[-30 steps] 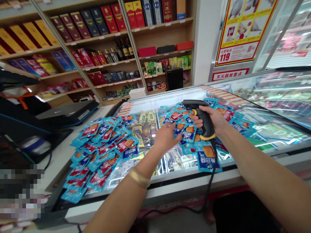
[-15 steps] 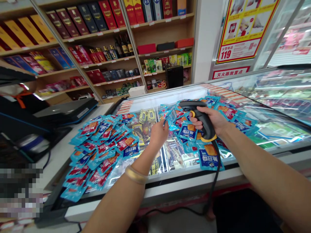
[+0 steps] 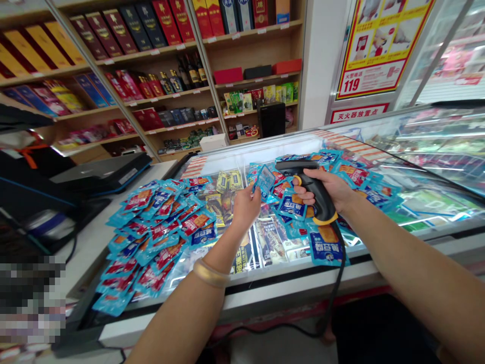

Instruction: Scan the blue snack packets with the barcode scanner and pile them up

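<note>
My left hand [image 3: 247,205] pinches a small blue snack packet [image 3: 265,180] by its edge, its printed back turned up. My right hand [image 3: 329,191] is wrapped round the grip of a black and yellow barcode scanner [image 3: 322,198], whose head points left at the held packet. A cable hangs from the scanner's base over the front edge. To the left, a heap of blue, red and navy snack packets [image 3: 162,222] lies on the glass top. More packets [image 3: 292,205] are spread beneath and behind the scanner, and one packet [image 3: 326,245] lies near the front edge.
Below the packets is a glass-topped freezer [image 3: 242,285] with frozen goods inside. A dark flat device [image 3: 102,172] sits on the counter at left. Shelves [image 3: 182,93] with boxes and bottles line the back wall; a yellow and red poster [image 3: 382,48] hangs at right.
The packet in my left hand has tilted up, so more of its printed back faces the scanner. My right hand and the scanner have shifted slightly left.
</note>
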`<act>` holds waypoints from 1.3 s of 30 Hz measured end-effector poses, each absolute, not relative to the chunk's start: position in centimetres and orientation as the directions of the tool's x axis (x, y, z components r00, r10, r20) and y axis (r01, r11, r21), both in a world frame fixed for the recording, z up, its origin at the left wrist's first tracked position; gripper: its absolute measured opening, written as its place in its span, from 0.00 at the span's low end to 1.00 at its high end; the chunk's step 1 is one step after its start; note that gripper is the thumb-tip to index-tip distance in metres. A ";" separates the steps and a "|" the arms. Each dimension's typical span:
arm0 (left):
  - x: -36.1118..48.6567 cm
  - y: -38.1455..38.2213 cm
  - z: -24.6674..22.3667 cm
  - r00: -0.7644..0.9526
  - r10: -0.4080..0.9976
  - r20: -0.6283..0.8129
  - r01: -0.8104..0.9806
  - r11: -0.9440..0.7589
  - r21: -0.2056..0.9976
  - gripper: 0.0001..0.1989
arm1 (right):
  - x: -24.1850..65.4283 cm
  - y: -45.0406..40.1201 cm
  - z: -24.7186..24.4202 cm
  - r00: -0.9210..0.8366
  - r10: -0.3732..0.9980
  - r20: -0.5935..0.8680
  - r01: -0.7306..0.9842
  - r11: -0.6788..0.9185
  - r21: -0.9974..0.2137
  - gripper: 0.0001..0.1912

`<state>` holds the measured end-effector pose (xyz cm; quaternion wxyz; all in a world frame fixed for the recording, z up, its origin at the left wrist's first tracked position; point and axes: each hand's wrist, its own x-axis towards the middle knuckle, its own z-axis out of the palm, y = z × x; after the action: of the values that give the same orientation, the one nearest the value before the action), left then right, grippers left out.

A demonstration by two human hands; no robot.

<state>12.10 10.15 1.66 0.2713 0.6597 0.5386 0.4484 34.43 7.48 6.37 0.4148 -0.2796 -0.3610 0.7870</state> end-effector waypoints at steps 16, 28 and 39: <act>8.9 8.3 5.4 -0.046 0.865 0.500 0.739 -0.308 0.600 0.20 | 32.9 7.4 7.0 -0.464 0.878 -0.120 -0.493 -0.368 -0.788 0.08; -6.8 4.8 7.3 -0.193 0.909 0.368 0.980 0.163 0.111 0.27 | 22.6 7.5 8.2 -0.679 0.727 -0.102 -0.431 -0.507 -0.747 0.10; -8.1 6.6 5.5 -0.202 0.946 0.255 0.979 0.184 0.093 0.33 | 19.4 8.0 7.5 -0.734 0.666 -0.136 -0.413 -0.596 -0.689 0.11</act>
<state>-8.09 6.59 5.52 -0.0697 0.6279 0.7662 0.1177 19.38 7.99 7.53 0.3091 -0.1940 -0.3263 0.8720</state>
